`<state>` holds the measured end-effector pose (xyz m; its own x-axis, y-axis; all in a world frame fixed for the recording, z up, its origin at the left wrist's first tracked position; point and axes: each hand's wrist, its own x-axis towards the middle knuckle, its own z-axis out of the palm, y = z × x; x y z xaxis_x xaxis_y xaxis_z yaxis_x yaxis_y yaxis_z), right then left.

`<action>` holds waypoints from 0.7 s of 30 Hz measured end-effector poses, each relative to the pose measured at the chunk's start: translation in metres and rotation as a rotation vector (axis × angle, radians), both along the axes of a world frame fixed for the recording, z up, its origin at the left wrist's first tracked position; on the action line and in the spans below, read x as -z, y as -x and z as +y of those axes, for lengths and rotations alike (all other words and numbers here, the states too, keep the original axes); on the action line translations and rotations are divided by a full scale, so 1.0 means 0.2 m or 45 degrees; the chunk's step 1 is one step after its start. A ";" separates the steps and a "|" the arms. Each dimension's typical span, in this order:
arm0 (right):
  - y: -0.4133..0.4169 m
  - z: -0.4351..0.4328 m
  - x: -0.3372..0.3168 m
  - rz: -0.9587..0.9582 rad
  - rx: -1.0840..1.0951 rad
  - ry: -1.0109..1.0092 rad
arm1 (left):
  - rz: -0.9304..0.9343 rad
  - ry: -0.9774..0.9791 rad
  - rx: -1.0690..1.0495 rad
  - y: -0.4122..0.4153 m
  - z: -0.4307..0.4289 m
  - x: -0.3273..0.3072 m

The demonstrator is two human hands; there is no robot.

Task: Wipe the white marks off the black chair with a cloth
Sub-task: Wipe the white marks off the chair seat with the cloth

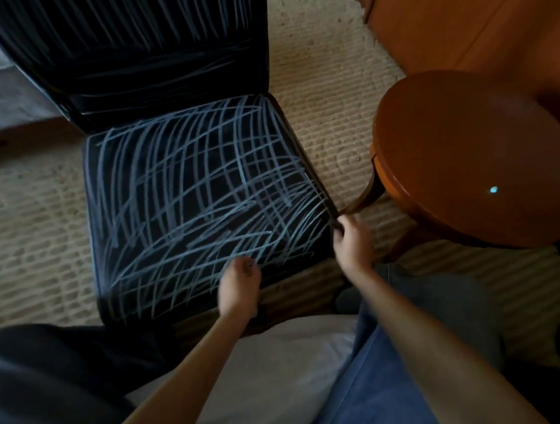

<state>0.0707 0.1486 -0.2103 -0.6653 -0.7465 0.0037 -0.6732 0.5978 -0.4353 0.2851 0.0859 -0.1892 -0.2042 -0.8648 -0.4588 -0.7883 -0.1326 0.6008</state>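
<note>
Dark fabric [53, 369] fills the lower left corner. Beside it, on beige carpet [332, 112], stands the black chair [168, 84], facing the person. Its seat [180, 197] is crossed all over by white marks [242, 178], and more marks run down the back [133, 41].

The left hand [240, 285] lies on the front edge of the seat, toward the right half, with its fingers bent down onto the fabric. It is blurred, so I cannot tell whether it grips the edge, holds something or merely rests there. A pale scrap [254, 312] shows under its wrist, too smeared to name. Below the forearms lies a white sheet [274, 374].

The right hand [351, 237] is at the seat's front right corner, fingers curled round the dark edge of the chair and holding it. Under that arm is a leg in jeans [393, 351].

Right of the chair stands a round wooden table [464, 156], its leg [367, 199] coming down just beside the right hand. A small bright spot [494, 190] sits on the tabletop. More brown wood [473, 17] fills the upper right corner.
</note>
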 end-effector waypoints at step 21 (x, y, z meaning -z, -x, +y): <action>-0.15 0.04 0.01 0.150 -0.344 -0.130 | -0.693 0.657 0.578 -0.26 -0.24 0.05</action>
